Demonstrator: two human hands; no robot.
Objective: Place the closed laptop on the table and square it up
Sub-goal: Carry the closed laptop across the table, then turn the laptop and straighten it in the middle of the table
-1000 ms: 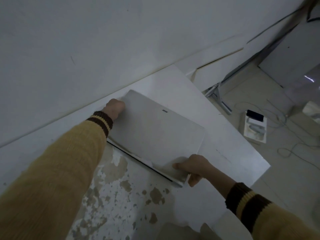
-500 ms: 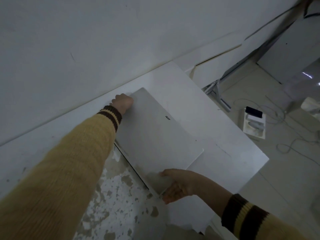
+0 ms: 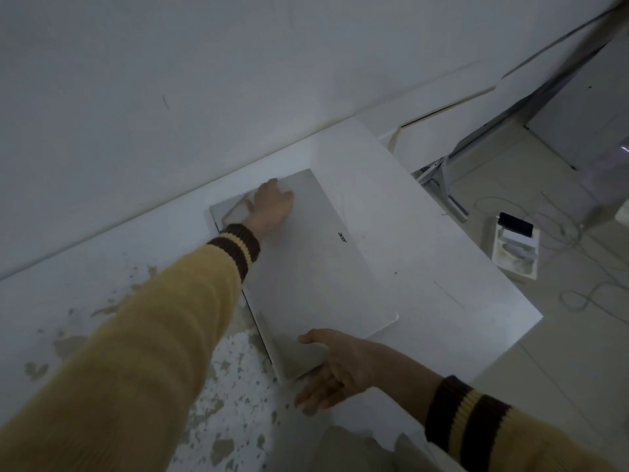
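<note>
1. The closed laptop (image 3: 313, 267) is lying flat on the white table (image 3: 425, 233) in the middle of the frame, its long edges running from upper left to lower right, roughly in line with the table's right edge
2. The left hand (image 3: 272, 206) is resting on top of the lid near the laptop's upper-left corner, palm down, fingers spread loosely and pressing flat rather than gripping anything
3. The right hand (image 3: 335, 367) is sitting at the laptop's lower corner, open; its thumb is lying on the lid surface while the fingers are stretching out below and past the corner, against or just beside the edge, and whether they are touching it is unclear
4. The laptop is a thin, matte silver-grey slab with rounded corners, a smooth lid and a small dark logo (image 3: 342, 237) printed toward its right side; a dark seam is showing along its left edge
5. The table top is smooth and white on the right, but its coating is flaking away at lower left, showing mottled brownish patches (image 3: 224, 403)
6. Both sleeves (image 3: 143, 352) are knitted mustard-yellow wool with ribbed dark brown, yellow-striped cuffs
</note>
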